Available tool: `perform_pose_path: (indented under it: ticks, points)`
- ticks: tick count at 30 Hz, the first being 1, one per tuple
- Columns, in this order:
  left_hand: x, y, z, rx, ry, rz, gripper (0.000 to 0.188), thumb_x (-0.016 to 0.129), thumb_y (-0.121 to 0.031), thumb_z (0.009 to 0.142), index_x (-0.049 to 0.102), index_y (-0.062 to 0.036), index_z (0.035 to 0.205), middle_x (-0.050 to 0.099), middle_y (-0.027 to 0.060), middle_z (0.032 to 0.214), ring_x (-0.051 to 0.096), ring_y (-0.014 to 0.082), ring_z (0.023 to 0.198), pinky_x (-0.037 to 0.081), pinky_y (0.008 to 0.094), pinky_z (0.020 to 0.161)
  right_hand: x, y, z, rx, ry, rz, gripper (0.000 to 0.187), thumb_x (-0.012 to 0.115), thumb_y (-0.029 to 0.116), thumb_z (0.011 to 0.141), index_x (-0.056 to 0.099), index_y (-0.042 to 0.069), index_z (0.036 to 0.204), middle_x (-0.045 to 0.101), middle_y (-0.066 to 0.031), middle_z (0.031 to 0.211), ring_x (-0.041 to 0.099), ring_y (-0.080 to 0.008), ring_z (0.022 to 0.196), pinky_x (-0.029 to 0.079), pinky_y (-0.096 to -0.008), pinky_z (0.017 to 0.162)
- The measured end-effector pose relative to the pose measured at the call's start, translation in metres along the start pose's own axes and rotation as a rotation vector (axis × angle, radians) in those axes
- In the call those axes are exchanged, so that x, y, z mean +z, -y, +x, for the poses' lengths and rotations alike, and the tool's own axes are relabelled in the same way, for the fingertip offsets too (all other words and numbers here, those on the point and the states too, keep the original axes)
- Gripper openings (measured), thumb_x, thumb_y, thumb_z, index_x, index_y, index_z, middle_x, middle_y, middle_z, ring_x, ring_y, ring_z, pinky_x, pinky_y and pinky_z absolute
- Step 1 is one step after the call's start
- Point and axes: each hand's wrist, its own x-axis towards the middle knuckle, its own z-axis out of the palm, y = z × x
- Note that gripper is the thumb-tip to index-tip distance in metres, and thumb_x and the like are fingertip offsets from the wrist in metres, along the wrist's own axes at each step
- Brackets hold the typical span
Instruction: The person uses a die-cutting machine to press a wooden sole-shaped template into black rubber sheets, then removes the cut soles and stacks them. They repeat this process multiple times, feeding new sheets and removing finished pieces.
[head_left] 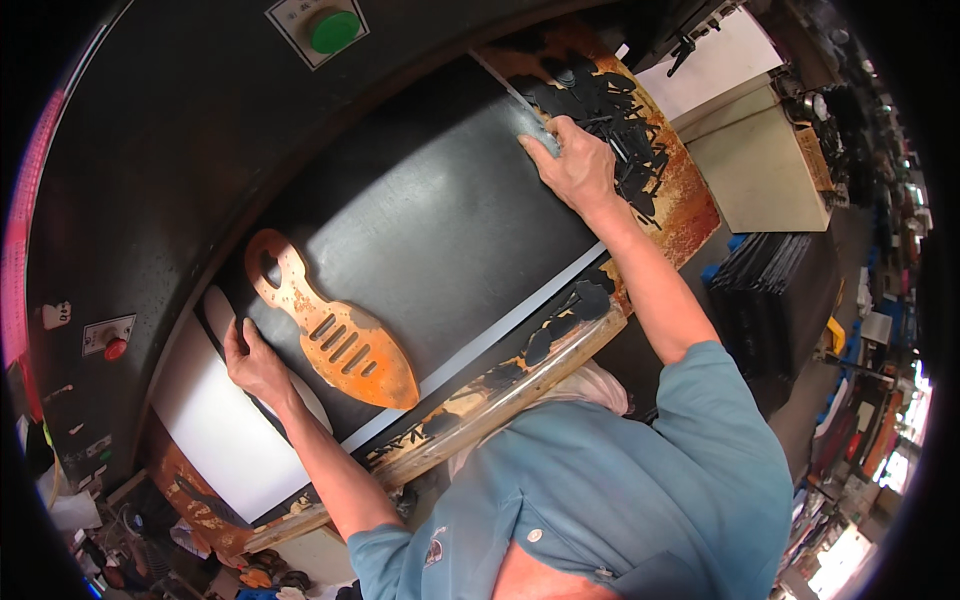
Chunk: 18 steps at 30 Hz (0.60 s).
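Note:
A wide black sheet lies across the machine bed. On its left part rests an orange-brown, rust-marked cutting die, shaped like a shoe sole with slots and a loop handle. My right hand grips the sheet's far right edge, thumb on top and fingers partly hidden. At the left edge my left hand holds the sheet with thumb and finger, beside rounded cut-outs where white shows. Neither hand touches the die. A white board extends to the left under the sheet's edge.
Black scraps are heaped on the rusty bed at the right. A dark machine body with a green button and a red button arches over the far side. A stack of black sheets stands at the right. A rail borders the near side.

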Motion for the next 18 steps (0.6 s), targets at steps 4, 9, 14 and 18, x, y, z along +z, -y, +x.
perform_pose_path:
  ticks: [4,9,14,18]
  points:
    - [-0.012,-0.021,-0.025,0.243,-0.007,0.241,0.043,0.071,-0.015,0.105,0.065,0.0052,0.143,0.069,0.0217,0.138,0.068,0.0283,0.114,0.056,0.0373,0.098,-0.016,0.016,-0.003,-0.167,-0.111,0.006,0.030,0.084,0.022,0.090,0.072,0.002,0.109,0.073,-0.0174,0.114,0.069,-0.0406,0.104,0.055,-0.0467,0.091]
    - [-0.055,-0.015,-0.090,0.307,0.359,0.282,0.047,0.065,-0.003,0.103,0.060,0.0003,0.150,0.055,0.0225,0.160,0.048,0.0421,0.152,0.036,0.0476,0.128,-0.043,0.096,-0.078,-0.077,0.299,0.508,0.051,0.089,0.019,0.084,0.070,-0.002,0.126,0.065,-0.0200,0.132,0.064,-0.0376,0.124,0.054,-0.0476,0.104]
    - [-0.057,0.002,-0.106,0.497,0.300,0.273,0.050,0.067,0.001,0.101,0.057,0.0011,0.150,0.056,0.0236,0.158,0.046,0.0469,0.152,0.035,0.0562,0.127,0.001,0.196,-0.133,-0.418,0.598,0.531,0.102,0.094,0.044,0.076,0.052,-0.009,0.152,0.041,-0.0404,0.158,0.046,-0.0566,0.144,0.043,-0.0605,0.119]
    - [-0.056,-0.001,-0.100,0.546,0.306,0.203,0.048,0.068,0.004,0.098,0.058,0.0034,0.145,0.056,0.0239,0.157,0.047,0.0481,0.151,0.035,0.0585,0.127,0.019,0.245,-0.159,-0.460,0.561,0.440,0.106,0.097,0.033,0.069,0.048,-0.002,0.157,0.029,-0.0422,0.162,0.037,-0.0599,0.144,0.038,-0.0641,0.119]
